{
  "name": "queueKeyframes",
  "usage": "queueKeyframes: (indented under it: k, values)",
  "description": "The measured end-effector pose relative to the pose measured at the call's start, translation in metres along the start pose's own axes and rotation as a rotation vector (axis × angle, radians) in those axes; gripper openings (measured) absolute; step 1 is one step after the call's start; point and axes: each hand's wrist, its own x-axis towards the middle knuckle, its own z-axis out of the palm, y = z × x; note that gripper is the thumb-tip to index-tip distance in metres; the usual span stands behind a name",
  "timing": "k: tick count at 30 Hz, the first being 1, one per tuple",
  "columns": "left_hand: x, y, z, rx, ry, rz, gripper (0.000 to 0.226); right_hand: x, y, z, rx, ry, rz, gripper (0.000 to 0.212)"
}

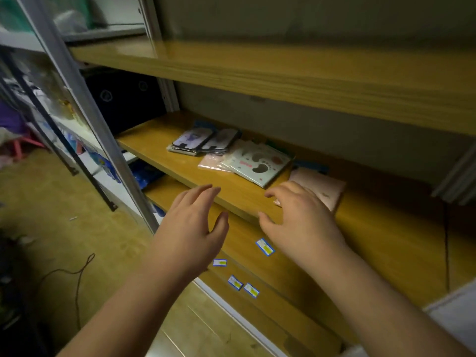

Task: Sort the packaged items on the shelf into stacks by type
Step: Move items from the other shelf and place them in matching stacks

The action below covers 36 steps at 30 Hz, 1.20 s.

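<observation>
On the wooden shelf (pixel 159 150) lie two dark phone-case packages (pixel 203 140) side by side at the back left. To their right sits a pale green package with cut-out shapes (pixel 260 161), overlapping a thin pink packet (pixel 210 163). A pink flat package (pixel 324 186) lies at the right. My left hand (pixel 193 225) hovers in front of the shelf edge, fingers relaxed, holding nothing. My right hand (pixel 298 217) reaches over the shelf edge with spread fingers, just in front of the pink package and partly hiding its near corner; whether it touches is unclear.
An upper shelf board (pixel 283 76) overhangs the items. A lower shelf (pixel 309 274) carries several small blue-and-yellow labels (pixel 265 247). A metal upright (pixel 85 117) stands at the left, a dark box (pixel 123 96) behind it. A cord lies on the floor (pixel 77 276).
</observation>
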Motion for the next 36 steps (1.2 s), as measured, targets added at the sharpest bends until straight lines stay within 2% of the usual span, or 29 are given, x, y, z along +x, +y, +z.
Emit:
queueKeyframes:
  k: [5, 8, 12, 15, 17, 20, 22, 25, 27, 29, 33, 36]
  values:
    - [0.045, -0.047, 0.01, -0.068, 0.024, 0.006, 0.054, 0.038, -0.008, 0.027, 0.055, -0.023, 0.008, 0.034]
    - [0.079, -0.081, 0.014, -0.113, 0.04, 0.056, 0.048, 0.066, -0.019, 0.047, 0.065, 0.022, 0.015, 0.029]
    - [0.13, -0.13, 0.024, -0.147, -0.041, 0.11, 0.048, 0.104, -0.036, 0.074, 0.016, 0.02, 0.102, 0.033]
    - [0.174, -0.162, 0.036, -0.07, -0.082, 0.166, 0.049, 0.132, -0.051, 0.092, -0.001, 0.063, 0.142, 0.031]
    - [0.201, -0.182, 0.046, -0.055, -0.061, 0.196, 0.04, 0.149, -0.062, 0.104, -0.018, 0.103, 0.155, 0.028]
    - [0.241, -0.207, 0.057, -0.104, 0.009, 0.143, 0.033, 0.166, -0.076, 0.121, -0.038, 0.129, 0.174, 0.026]
    - [0.265, -0.22, 0.065, -0.046, -0.023, 0.055, 0.052, 0.171, -0.083, 0.131, -0.049, 0.127, 0.192, 0.027]
    - [0.292, -0.236, 0.077, -0.032, -0.235, -0.105, 0.095, 0.176, -0.088, 0.139, -0.094, 0.135, 0.223, 0.027]
    - [0.303, -0.249, 0.084, -0.165, -0.293, -0.14, 0.1, 0.178, -0.09, 0.142, -0.11, 0.145, 0.239, 0.026]
    - [0.311, -0.261, 0.084, -0.307, -0.316, -0.15, 0.097, 0.18, -0.092, 0.144, -0.124, 0.146, 0.26, 0.025]
    - [0.318, -0.276, 0.073, -0.389, -0.365, -0.171, 0.083, 0.186, -0.096, 0.146, -0.158, 0.129, 0.29, 0.027]
    - [0.317, -0.278, 0.062, -0.569, -0.334, -0.186, 0.034, 0.191, -0.097, 0.148, -0.169, 0.134, 0.291, 0.027]
